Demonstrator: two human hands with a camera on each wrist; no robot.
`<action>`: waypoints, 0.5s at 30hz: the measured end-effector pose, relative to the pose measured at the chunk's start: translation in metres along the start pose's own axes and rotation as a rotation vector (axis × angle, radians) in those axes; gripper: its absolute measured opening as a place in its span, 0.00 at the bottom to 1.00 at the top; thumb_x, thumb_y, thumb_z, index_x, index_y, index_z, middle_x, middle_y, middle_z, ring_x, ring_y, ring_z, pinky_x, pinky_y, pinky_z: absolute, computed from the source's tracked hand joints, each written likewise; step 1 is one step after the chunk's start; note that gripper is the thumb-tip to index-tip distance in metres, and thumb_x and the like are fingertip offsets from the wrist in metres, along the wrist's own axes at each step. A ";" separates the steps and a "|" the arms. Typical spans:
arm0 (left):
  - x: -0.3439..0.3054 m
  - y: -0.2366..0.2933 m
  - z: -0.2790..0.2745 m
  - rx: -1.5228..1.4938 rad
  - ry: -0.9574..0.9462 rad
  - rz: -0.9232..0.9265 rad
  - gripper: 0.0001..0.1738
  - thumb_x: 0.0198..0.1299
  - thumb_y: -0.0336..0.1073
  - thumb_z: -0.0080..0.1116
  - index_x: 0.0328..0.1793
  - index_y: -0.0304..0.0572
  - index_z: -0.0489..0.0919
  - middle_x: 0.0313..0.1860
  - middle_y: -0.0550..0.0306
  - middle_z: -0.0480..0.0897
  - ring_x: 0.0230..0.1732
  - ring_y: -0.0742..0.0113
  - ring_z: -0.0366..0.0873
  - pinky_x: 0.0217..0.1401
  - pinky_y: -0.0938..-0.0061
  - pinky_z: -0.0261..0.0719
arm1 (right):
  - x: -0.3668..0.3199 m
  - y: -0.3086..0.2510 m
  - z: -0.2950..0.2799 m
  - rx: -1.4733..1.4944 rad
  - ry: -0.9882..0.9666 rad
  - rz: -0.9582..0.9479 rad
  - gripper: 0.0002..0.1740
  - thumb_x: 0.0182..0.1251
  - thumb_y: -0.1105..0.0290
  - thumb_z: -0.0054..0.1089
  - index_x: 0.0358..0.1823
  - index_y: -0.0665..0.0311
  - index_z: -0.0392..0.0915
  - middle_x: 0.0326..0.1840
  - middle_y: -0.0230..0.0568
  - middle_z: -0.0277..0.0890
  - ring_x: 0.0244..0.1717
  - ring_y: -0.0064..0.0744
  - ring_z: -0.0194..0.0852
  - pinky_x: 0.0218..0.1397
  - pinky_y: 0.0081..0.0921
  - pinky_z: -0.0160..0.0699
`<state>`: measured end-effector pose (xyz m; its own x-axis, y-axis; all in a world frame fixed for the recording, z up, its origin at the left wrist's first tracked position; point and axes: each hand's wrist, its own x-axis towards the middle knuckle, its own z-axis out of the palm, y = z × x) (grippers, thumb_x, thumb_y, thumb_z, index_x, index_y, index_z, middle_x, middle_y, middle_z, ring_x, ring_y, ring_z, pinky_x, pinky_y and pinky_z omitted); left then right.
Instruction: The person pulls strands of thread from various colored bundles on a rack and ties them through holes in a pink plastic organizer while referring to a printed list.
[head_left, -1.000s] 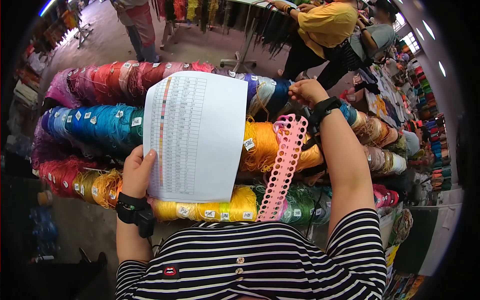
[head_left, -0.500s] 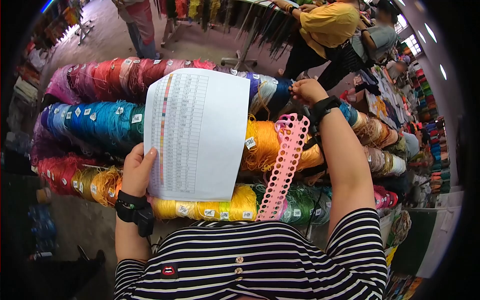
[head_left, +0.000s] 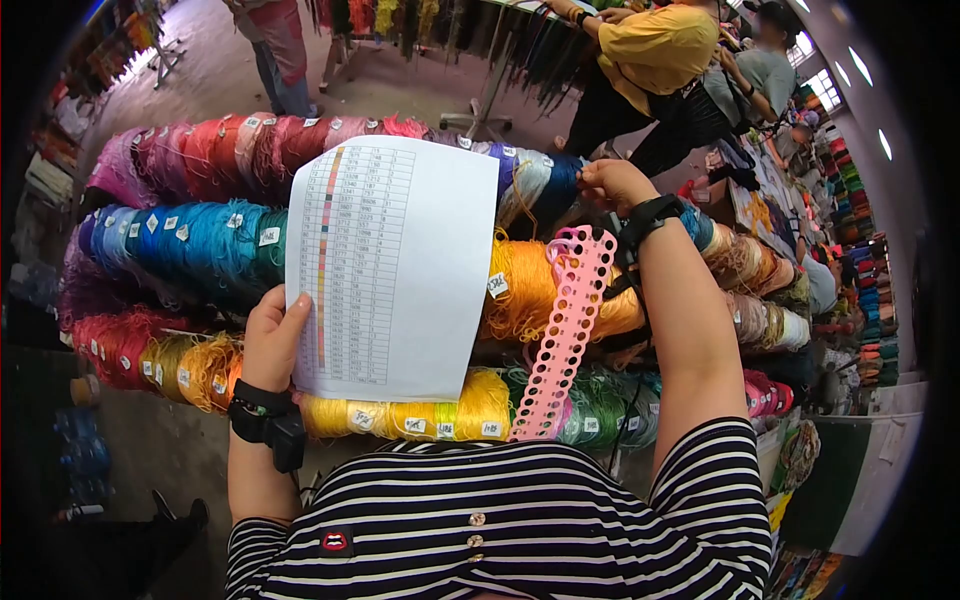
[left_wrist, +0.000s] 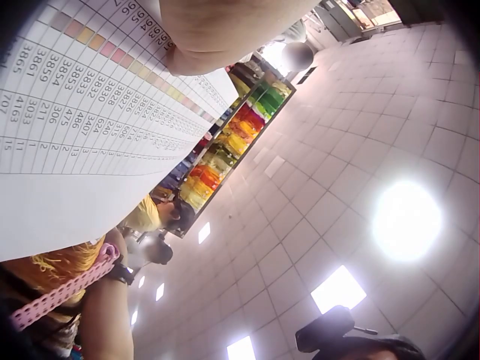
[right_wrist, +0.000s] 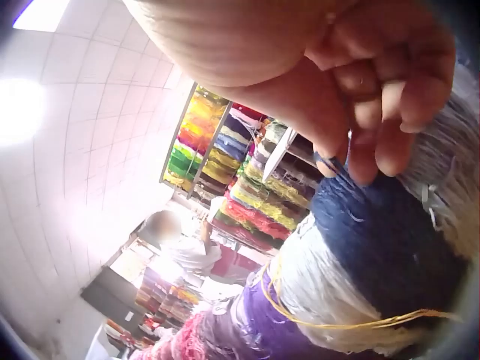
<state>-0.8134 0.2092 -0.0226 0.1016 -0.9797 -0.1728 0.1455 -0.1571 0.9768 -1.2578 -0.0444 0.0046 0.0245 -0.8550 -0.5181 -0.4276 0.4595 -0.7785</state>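
My left hand holds a printed paper sheet by its left edge, thumb on the front face. Columns of numbers and a strip of colour swatches run down the sheet. Farther out on the right, my right hand is at a navy blue thread bundle on the back row. In the right wrist view its thumb and fingertips pinch strands at the top of that bundle. A pink strip with holes along both edges hangs below my right wrist, a pink loop at its top.
Rows of tagged thread bundles lie ahead: reds and purples behind, turquoise thread and orange thread midway, yellow thread in front. A person in a yellow top stands beyond. Racks of hanging thread line the room.
The paper sheet tilts slightly and shifts a little in my left hand's grip. My right hand stays at the navy bundle, its fingers moving slightly.
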 end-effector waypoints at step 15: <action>0.012 0.020 -0.009 -0.005 0.054 0.088 0.16 0.71 0.38 0.49 0.54 0.30 0.76 0.46 0.55 0.83 0.44 0.75 0.78 0.51 0.80 0.74 | -0.286 -0.153 -0.162 -0.060 0.272 -1.179 0.11 0.68 0.66 0.51 0.44 0.64 0.77 0.40 0.36 0.78 0.44 0.29 0.75 0.55 0.26 0.70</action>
<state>-0.8002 0.1959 -0.0061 0.1672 -0.9815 -0.0932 0.1381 -0.0703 0.9879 -1.3460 0.0907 0.3297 0.2391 -0.7670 0.5955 -0.3119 -0.6414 -0.7009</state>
